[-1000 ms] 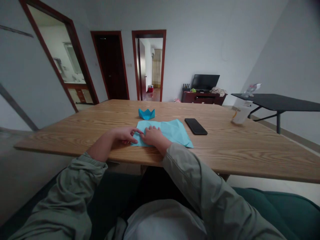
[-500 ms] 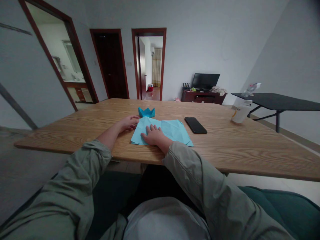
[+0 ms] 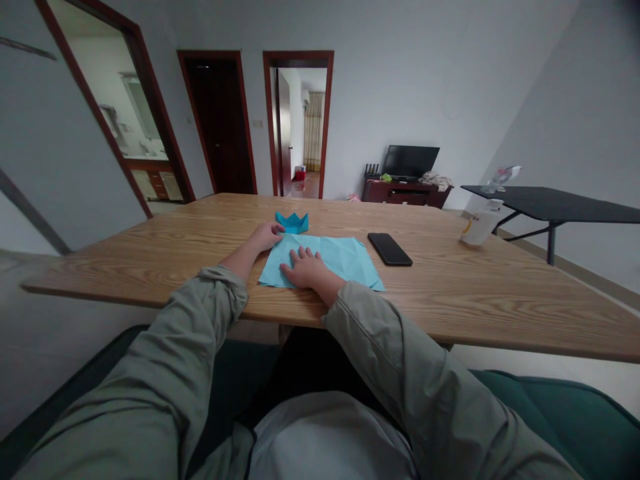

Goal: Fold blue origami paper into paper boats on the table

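A creased light blue sheet of paper (image 3: 345, 257) lies on the wooden table in front of me, apparently with more than one layer at its lower edge. My right hand (image 3: 306, 268) presses flat on its left half, fingers spread. At the paper's far left corner is my left hand (image 3: 267, 236), its thumb and fingers pinched together on the edge. Just behind that corner stands a darker blue folded paper shape (image 3: 292, 224) with pointed tips, like a small crown. The left fingertips are close to it.
A black phone (image 3: 390, 249) lies right of the paper on the wooden table (image 3: 475, 293). Farther right stands a translucent white plastic container (image 3: 481, 223). Beyond are a black folding table (image 3: 560, 203) and a television (image 3: 411, 162) on a dark cabinet.
My left hand has moved forward and right, from beside the paper's left edge to its far left corner, and its fingers have closed. My right hand stays flat on the sheet.
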### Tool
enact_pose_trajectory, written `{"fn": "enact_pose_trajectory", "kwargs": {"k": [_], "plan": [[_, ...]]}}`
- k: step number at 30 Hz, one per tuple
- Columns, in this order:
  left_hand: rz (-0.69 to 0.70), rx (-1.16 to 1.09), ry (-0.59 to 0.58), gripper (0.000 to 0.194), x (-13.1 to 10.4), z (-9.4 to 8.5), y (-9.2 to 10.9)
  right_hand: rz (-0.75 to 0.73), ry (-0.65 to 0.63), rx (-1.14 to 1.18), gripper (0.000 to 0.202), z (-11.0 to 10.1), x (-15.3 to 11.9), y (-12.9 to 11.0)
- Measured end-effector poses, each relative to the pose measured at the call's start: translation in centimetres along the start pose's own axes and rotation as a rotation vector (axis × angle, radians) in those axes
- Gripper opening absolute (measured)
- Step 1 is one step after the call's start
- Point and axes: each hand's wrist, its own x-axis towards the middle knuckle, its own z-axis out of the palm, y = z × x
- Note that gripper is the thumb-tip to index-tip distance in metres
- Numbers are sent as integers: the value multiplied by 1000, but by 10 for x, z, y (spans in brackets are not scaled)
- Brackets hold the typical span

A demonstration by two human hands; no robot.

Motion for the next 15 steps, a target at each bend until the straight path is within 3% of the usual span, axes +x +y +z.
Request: {"fn": "enact_pose_trajectory", "kwargs": {"k": [4, 7, 11, 15], "plan": [[5, 215, -3, 19, 0, -3, -7, -1, -10, 0, 78, 0, 0, 0], [2, 326, 62, 18, 0, -5, 12, 7, -9, 6, 79, 0, -1, 0], [72, 270, 181, 26, 0, 9, 79, 9, -7, 10, 79, 1, -2, 0], [222, 180, 48, 28, -8, 55, 144, -15, -8, -10, 73, 2, 0, 4]]}}
